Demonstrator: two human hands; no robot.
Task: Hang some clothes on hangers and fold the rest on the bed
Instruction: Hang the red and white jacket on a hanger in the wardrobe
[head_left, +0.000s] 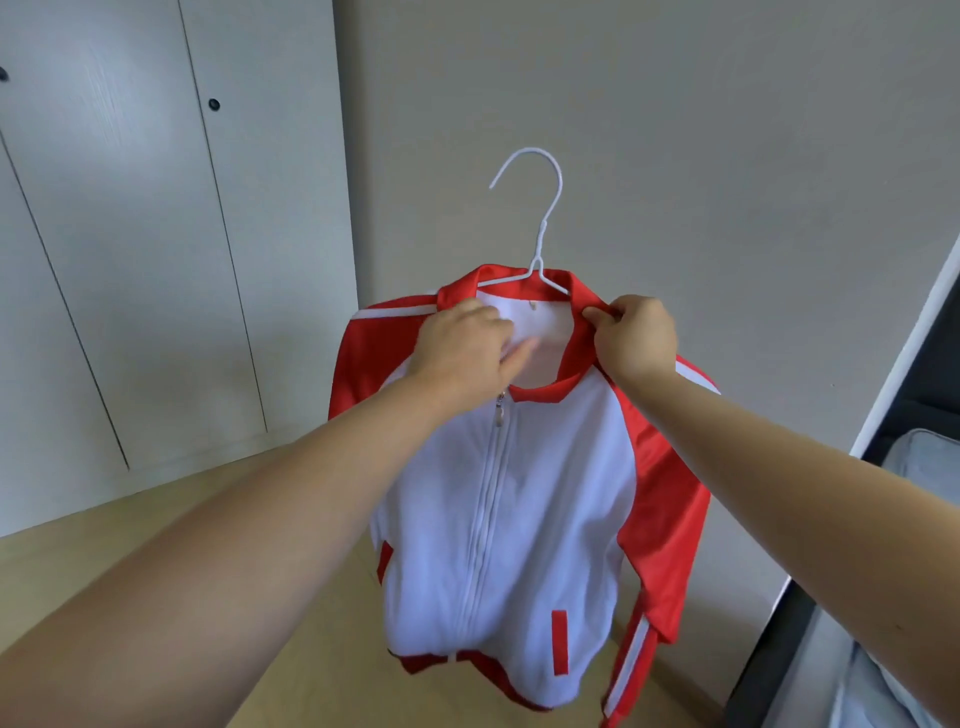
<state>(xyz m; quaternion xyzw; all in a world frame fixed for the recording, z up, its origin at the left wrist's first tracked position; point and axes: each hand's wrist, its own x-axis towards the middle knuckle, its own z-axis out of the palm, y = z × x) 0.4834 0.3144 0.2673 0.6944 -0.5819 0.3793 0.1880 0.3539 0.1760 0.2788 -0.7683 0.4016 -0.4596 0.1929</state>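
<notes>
Step in hand: the jacket (519, 493) is judged to be in the last part of being fitted onto the hanger (543, 228); the collar (579, 304) is being set straight over the wire shoulders.
Jacket: it is held up in mid-air at the centre of the view, clear of the floor (332, 675), white front towards the camera, red sleeves hanging towards 5 and 7 o'clock, zip (491, 493) closed almost to the neck.
Hanger: white wire; its shoulders are hidden inside the jacket, and the hook stands free at 12 o'clock of the collar.
Left hand (462, 348): it is placed at 9 o'clock of the neck opening, fingers curled over the collar edge and reaching inside; the fingertips are blurred, so the exact grip cannot be told.
Right hand (636, 338): it is placed at 3 o'clock of the neck opening, the red collar pinched between thumb and forefinger.
Arms: both are stretched forward and upward, nearly straight, converging on the collar.
Next move: a hand would need to be shifted to the hook, so that the jacket's weight is borne by the hanger alone before it is carried off to be hung.
Surroundings: wardrobe doors (156, 234) are seen at 10 o'clock; what is taken to be the bed (919, 462) lies at 4 o'clock.
</notes>
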